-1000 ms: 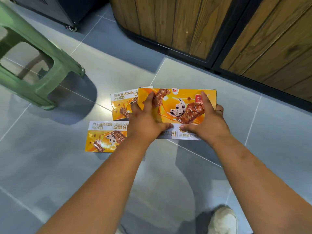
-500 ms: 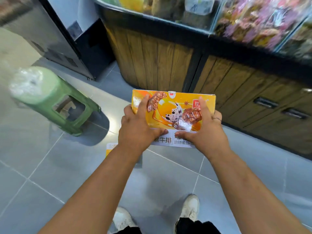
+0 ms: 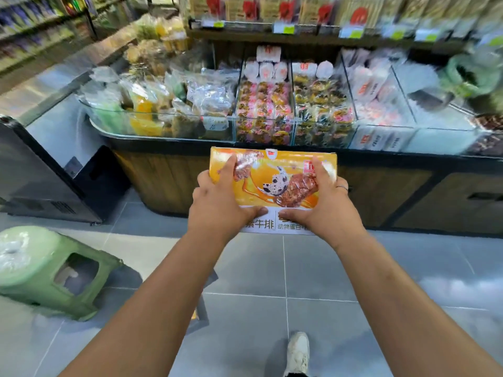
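left hand [image 3: 217,202] + right hand [image 3: 324,205] both grasping orange snack box [image 3: 275,180], held in air before display counter [image 3: 168,148] | risk: box could slip, thumb-and-finger hold only | risk: stool [image 3: 51,270] near feet, trip | grey tile floor [image 3: 245,268], shop aisle, blurred shelves

Plainly a food shop. Seen in the clear-walled bins [image 3: 321,131] heaped with wrapped sweets and cakes [image 3: 261,104] atop a wood-panelled, black-rimmed counter [image 3: 163,180], in the small white and green price tags [image 3: 284,28] clipped along the dark shelf [image 3: 245,34] above, and in the long stocked aisle shelves [image 3: 30,28] at far left.
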Action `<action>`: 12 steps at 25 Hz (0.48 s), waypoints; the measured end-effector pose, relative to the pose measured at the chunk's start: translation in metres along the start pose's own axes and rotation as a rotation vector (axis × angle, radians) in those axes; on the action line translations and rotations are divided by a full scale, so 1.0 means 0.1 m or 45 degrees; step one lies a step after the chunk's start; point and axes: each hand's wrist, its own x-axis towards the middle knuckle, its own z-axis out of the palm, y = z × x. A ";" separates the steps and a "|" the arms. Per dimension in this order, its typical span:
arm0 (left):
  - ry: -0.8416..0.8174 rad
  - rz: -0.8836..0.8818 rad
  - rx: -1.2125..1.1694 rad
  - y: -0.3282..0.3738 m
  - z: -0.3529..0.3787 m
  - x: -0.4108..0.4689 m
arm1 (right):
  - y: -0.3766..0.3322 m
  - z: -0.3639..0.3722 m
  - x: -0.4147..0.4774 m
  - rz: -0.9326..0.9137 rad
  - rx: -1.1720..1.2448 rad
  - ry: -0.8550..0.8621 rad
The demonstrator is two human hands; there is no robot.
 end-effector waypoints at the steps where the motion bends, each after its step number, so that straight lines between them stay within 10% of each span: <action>1: -0.008 0.047 -0.002 0.13 -0.04 -0.06 | 0.03 -0.14 -0.09 0.021 0.002 0.041; 12: -0.180 0.518 -0.038 2.01 0.32 -0.74 | 1.32 -1.64 -0.95 0.360 0.115 0.367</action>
